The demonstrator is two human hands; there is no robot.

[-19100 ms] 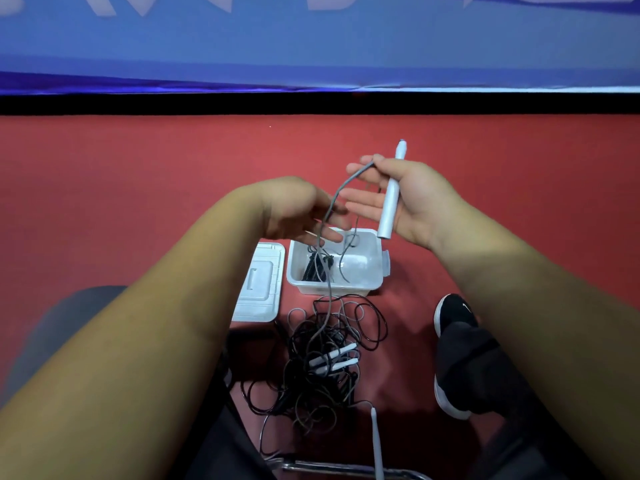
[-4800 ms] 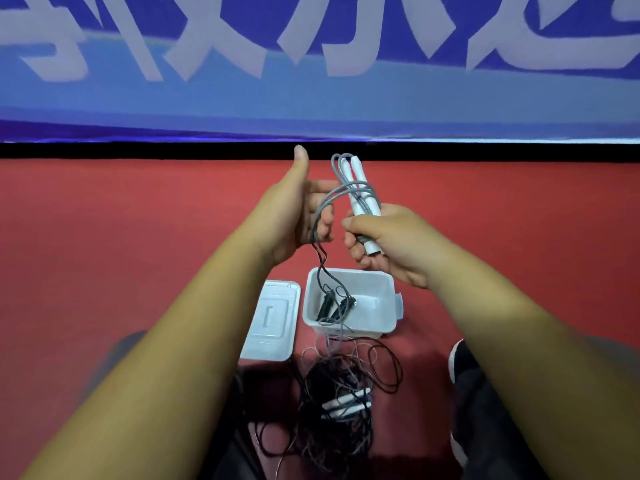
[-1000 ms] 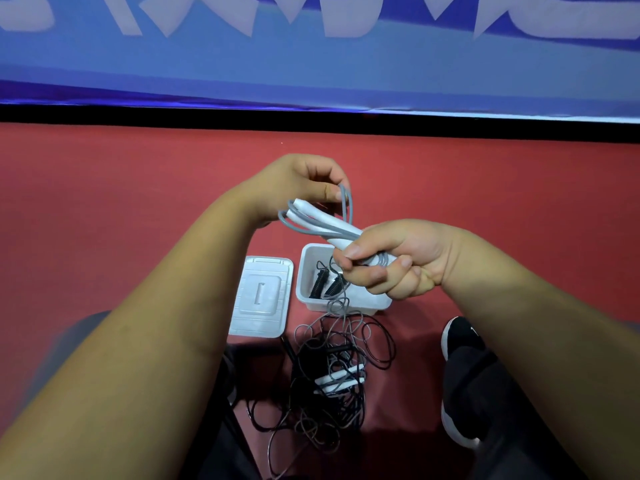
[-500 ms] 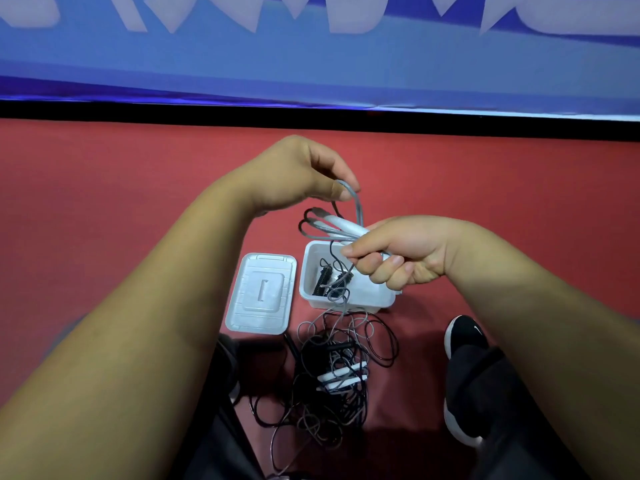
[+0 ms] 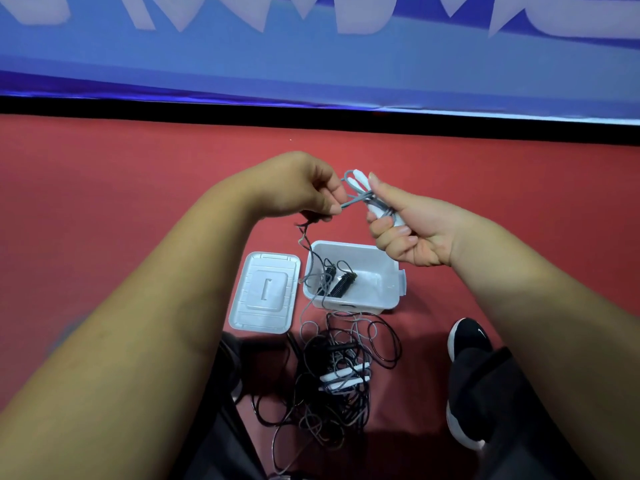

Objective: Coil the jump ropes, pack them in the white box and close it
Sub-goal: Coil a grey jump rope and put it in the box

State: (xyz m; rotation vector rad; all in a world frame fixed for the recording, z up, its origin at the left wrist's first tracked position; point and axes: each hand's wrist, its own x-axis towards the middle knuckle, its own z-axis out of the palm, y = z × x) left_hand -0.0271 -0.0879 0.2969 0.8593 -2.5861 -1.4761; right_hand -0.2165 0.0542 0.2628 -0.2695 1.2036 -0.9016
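While the right hand (image 5: 412,233) is clamping the 2 white handles (image 5: 358,178) above the open white box (image 5: 391,268), the left hand (image 5: 298,188) is pinching the grey cord (image 5: 356,199) just beside them. Each wrap is, in my judgement, needing steady tension, since the slack tail is trailing down over the box.

Grey rope (image 5: 357,199) — above white box (image 5: 378,279)
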